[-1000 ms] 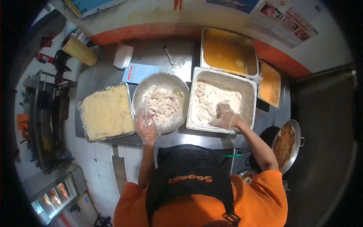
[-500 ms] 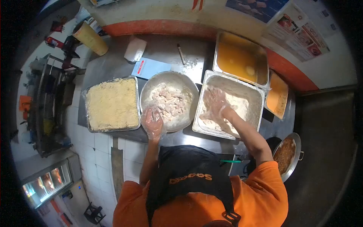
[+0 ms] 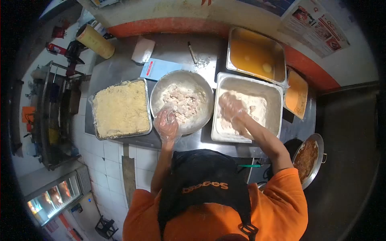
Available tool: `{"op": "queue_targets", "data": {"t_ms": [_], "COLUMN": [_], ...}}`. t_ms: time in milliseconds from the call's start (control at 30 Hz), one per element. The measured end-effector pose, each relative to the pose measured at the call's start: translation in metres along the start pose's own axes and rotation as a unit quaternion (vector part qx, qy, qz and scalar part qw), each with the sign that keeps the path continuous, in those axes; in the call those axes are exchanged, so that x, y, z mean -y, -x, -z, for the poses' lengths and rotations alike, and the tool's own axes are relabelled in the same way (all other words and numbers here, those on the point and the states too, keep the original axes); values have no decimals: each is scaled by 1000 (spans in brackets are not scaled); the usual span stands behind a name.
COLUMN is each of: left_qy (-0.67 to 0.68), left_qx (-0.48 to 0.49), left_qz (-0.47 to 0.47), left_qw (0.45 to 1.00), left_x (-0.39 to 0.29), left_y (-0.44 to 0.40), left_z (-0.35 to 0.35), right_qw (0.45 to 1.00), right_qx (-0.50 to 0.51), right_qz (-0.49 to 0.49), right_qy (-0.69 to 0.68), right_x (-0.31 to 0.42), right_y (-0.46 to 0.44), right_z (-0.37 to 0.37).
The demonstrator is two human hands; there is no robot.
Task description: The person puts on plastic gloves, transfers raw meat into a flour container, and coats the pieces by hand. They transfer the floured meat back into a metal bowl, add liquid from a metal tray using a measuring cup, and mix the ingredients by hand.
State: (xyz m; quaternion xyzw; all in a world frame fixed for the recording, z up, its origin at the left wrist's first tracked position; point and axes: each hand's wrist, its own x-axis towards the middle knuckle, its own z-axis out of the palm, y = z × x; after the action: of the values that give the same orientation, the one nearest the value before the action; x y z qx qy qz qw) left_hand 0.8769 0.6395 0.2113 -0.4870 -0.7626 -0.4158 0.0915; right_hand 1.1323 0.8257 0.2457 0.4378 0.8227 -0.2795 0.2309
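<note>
My left hand (image 3: 167, 123), in a clear plastic glove, grips the near left rim of a round metal bowl (image 3: 204, 90). Floury pale chunks (image 3: 183, 99), which look like raw meat, lie inside it. To the right, my gloved right hand (image 3: 232, 106) is down in a deep rectangular pan (image 3: 272, 94) of white flour (image 3: 259, 106). Motion blurs its fingers, so their hold does not show. A few coated pieces are partly visible in the flour beside it.
A tray of yellowish crumbly coating (image 3: 122, 108) stands left of the bowl. Behind are a blue packet (image 3: 161, 69), a marker (image 3: 192, 53) and a pan of orange-yellow liquid (image 3: 251, 56). An orange-filled container (image 3: 296, 96) and a wide pan (image 3: 309, 160) stand at right.
My right hand has shifted slightly within the flour, and a coated piece now shows beside it. My left hand stays at the bowl's rim. The view has shifted a little.
</note>
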Motion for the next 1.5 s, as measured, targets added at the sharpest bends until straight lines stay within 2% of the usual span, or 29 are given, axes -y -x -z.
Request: {"op": "queue_targets", "data": {"t_ms": [100, 200, 233, 333, 367, 433, 467, 533, 567, 633, 667, 700, 767, 800, 867, 900, 933, 967, 1033, 1100, 1133, 1167, 1200, 1267, 1300, 1400, 1467, 1500], "left_qy": [-41, 38, 64, 62, 76, 109, 116, 137, 163, 225, 251, 259, 157, 103, 90, 87, 87, 50, -21, 115, 182, 249, 306, 148, -102, -162, -92, -58], "left_qx": [-28, -11, 6, 7, 33, 92, 87, 83, 126, 131, 131, 154, 186, 199, 198, 195, 192, 179, 149, 211, 274, 334, 325, 545, 541, 529, 610, 649], "left_qz": [3, -42, -45, -36, -9, 38, 32, 15, 73, 93, 104, 145, 107, 92, 68, 60, 51, 16, -55, -125, -142, -159, -274, -231, -340, -228, -249, -253], "left_qw": [999, 998, 997, 997, 997, 989, 989, 987, 976, 961, 953, 943, 964, 970, 974, 975, 976, 982, 987, 963, 933, 895, 852, 792, 763, 801, 747, 715], "left_x": [-4, -6, -12, -9, -11, -19, -18, -13, -14, 1, 5, -8, -15, -15, -12, -11, -12, -21, -59, -93, -112, -131, -143, -170, -191, -189, -189, -187], "left_y": [2, -4, -8, -7, -10, -21, -23, -26, -26, -24, -23, -30, -36, -36, -33, -32, -31, -33, -45, -59, -61, -65, -65, -49, -50, -13, -18, -18], "left_z": [-4, -4, 2, 3, 7, 13, 10, 1, 1, -11, -15, -2, 8, 13, 18, 18, 16, 18, 27, 13, 1, -16, -41, -94, -112, -154, -160, -161], "right_qw": [959, 896, 907, 858, 869, 855, 840, 868, 880, 879, 861, 862, 865, 888, 958, 992, 994, 995, 995, 989, 985, 981, 979, 983, 988, 991, 983, 987], "right_qx": [-260, -367, -250, -203, -171, -213, -236, -173, -162, -224, -258, -254, -233, -187, -97, -59, -98, -83, -57, -56, -58, -63, -67, -66, -58, -41, -22, -52], "right_qz": [101, 208, 122, 26, -74, 75, 146, 168, 185, 278, 345, 346, 359, 302, 100, 76, 35, -24, -83, -121, -144, -160, -168, -140, -117, -55, -16, 0], "right_qy": [58, -140, -316, -472, -459, -467, -467, -434, -407, -315, -271, -268, -261, -293, -251, -85, 22, 42, -7, -61, -78, -92, -99, -94, -88, -111, -182, -154], "right_x": [-43, -82, -76, -30, -2, 16, 24, 75, 95, 105, 110, 101, 73, 52, -9, -40, -89, -114, -122, -107, -99, -93, -89, -87, -86, -79, -63, -69], "right_y": [-41, -60, -51, 0, 25, 22, 22, 38, 34, 9, 12, 10, 3, 15, 34, 37, 30, 41, 65, 79, 80, 81, 80, 80, 80, 84, 98, 90], "right_z": [-24, -29, -19, 34, 61, 64, 65, 85, 86, 71, 75, 76, 76, 77, 76, 73, 35, 15, -7, -19, -25, -29, -32, -39, -39, -24, 0, -16]}}
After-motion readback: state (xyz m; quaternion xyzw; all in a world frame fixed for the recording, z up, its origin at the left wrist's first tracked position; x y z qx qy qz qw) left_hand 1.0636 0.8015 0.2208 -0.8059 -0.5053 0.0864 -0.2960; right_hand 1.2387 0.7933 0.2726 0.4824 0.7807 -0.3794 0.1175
